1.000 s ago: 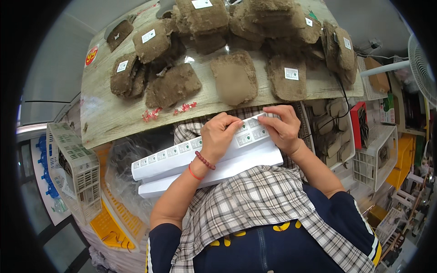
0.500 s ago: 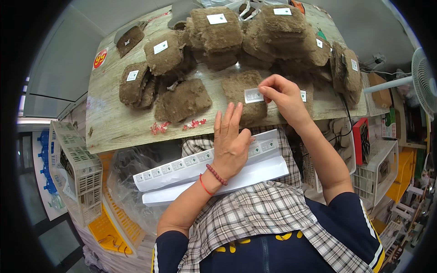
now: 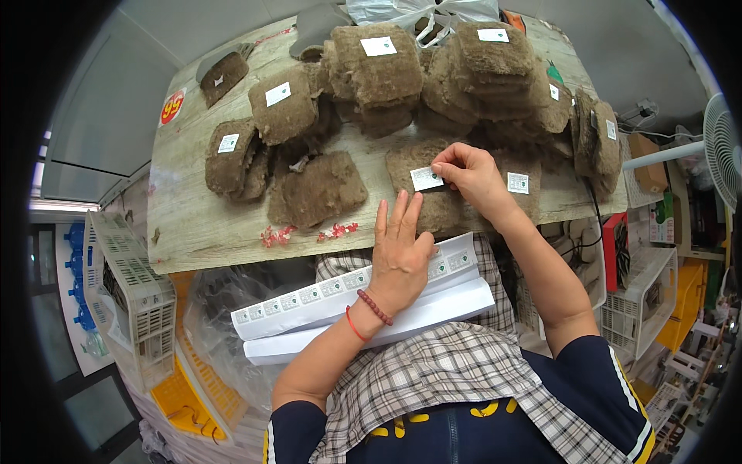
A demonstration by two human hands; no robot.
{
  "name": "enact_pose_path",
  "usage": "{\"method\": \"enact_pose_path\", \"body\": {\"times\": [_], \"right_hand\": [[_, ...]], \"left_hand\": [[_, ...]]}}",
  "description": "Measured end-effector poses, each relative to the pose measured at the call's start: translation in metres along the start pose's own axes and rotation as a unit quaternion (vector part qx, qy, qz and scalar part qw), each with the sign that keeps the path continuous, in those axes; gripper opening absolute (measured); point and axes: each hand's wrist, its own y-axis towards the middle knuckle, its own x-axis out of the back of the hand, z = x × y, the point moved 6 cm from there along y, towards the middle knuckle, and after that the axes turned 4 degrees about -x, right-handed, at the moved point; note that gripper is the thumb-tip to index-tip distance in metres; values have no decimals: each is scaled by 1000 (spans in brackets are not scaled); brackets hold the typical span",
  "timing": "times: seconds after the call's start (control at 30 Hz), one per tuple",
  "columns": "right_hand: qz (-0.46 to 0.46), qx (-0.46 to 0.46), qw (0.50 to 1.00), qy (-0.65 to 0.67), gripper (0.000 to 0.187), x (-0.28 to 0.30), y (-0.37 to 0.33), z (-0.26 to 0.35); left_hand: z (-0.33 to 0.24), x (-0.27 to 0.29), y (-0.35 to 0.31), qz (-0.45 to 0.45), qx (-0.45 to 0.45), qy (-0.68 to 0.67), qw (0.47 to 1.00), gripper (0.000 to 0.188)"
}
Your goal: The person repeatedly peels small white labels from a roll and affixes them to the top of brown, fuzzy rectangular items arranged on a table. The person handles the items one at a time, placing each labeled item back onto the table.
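Observation:
My right hand [image 3: 473, 179] pinches the right edge of a small white printed label [image 3: 425, 179] between thumb and finger. The label lies against the top of a fuzzy brown pad [image 3: 410, 157] near the table's front edge; I cannot tell whether it is stuck down. My left hand [image 3: 399, 259], fingers stretched out, rests over a folded white sheet of labels [image 3: 309, 295] across my lap. Its fingertips reach the pad's lower left side. Another brown pad [image 3: 516, 161], with a label on it, sits right of my right hand.
Stacks of brown pads, several with labels, fill the back of the table [image 3: 182, 224]; an unlabelled pad [image 3: 318, 189] lies left of centre. Behind them is a plastic bag [image 3: 421, 11]. White crates [image 3: 154, 309] flank me, and a fan [image 3: 723, 147] stands at right.
The label in my right hand has come down flatter against the brown pad. My left hand stays on the label sheet. The whole view has shifted slightly, with the table appearing lower.

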Motion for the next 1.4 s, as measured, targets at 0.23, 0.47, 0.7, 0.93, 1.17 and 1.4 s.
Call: {"method": "enact_pose_path", "body": {"times": [0.23, 0.47, 0.7, 0.93, 1.17, 1.4], "right_hand": [[-46, 54, 997, -42, 16, -1, -9, 10], [-68, 78, 993, -55, 13, -1, -18, 17], [-82, 100, 989, -73, 12, -1, -21, 21], [-97, 124, 983, -93, 10, -2, -20, 22], [-115, 149, 971, -149, 11, -4, -23, 28], [-140, 121, 962, -203, 38, -9, -30, 32]], "left_hand": [[0, 0, 1, -2, -5, 2, 1000, 17], [-2, 2, 4, -9, -3, 24, 1000, 17], [-2, -1, 5, 15, 3, 50, 999, 15], [-1, -5, 7, 38, 12, 73, 997, 14], [0, -6, 8, 50, 15, 87, 995, 13], [0, -6, 9, 54, 18, 88, 995, 12]]}}
